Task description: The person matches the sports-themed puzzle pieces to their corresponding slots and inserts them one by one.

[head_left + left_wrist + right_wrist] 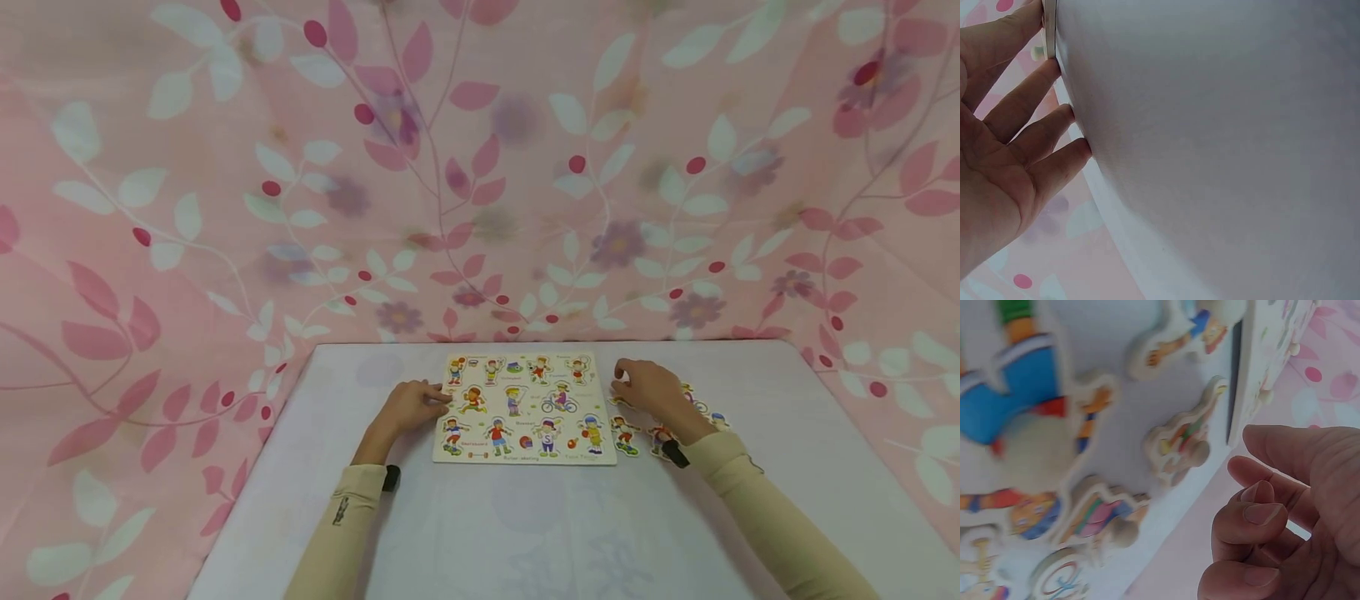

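Pink floral cloth (225,208) hangs all around behind a white table (525,533), and a puzzle board (525,457) with little sporty kid figures sits near the table's far edge. Left hand (411,406) lies flat at the board's left side, fingers (1035,84) straight, tips touching the board's edge. Right hand (648,389) hovers just off the board's right side with fingers (1254,515) loosely curled, not gripping anything as far as I can see. Loose puzzle pieces (624,435) are scattered on the table right of the board, just beside and partly under that hand. From the right wrist view, one piece (1182,440) lies close to the fingertips, not touching.
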A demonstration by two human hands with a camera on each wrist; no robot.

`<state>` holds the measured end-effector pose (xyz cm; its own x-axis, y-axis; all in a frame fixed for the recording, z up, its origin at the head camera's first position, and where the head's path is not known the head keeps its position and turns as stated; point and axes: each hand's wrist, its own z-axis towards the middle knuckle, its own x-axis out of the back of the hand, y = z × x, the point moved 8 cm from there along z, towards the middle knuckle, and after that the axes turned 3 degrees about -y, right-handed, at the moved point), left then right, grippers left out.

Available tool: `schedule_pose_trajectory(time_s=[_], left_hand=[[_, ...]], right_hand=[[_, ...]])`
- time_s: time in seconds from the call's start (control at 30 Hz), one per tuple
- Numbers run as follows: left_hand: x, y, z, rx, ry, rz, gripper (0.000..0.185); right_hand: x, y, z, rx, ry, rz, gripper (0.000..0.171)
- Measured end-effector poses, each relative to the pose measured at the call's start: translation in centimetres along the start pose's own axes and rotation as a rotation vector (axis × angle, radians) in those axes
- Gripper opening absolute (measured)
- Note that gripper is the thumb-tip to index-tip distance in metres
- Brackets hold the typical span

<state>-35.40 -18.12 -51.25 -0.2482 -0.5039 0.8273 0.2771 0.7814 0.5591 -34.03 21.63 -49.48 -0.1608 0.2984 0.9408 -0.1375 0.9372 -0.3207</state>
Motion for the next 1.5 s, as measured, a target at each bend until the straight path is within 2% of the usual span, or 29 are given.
schedule_pose_trajectory(time_s=[0.37, 0.53, 1.03, 1.23, 1.5], left_hand=[[0.0, -0.4, 0.2, 0.013, -0.001, 0.004, 0.021], [0.0, -0.6, 0.2, 0.028, -0.002, -0.014, 0.021], [-0.2, -0.4, 0.1, 0.015, 0.000, -0.020, 0.021], [-0.2, -0.5, 0.1, 0.022, -0.001, -0.005, 0.021], [-0.2, -0.3, 0.2, 0.015, 0.005, -0.015, 0.021]], right_hand=[[-0.6, 1.3, -1.7, -0.064, -0.007, 0.010, 0.017], [-0.9, 1.7, -2.1, -0.051, 0.005, 0.025, 0.020], [-1.1, 1.8, -2.1, -0.006, 0.046, 0.039, 0.017], [-0.6, 0.0, -1.9, 0.016, 0.047, 0.036, 0.017], [-1.6, -4.9, -1.3, 0.093, 0.042, 0.067, 0.015]])
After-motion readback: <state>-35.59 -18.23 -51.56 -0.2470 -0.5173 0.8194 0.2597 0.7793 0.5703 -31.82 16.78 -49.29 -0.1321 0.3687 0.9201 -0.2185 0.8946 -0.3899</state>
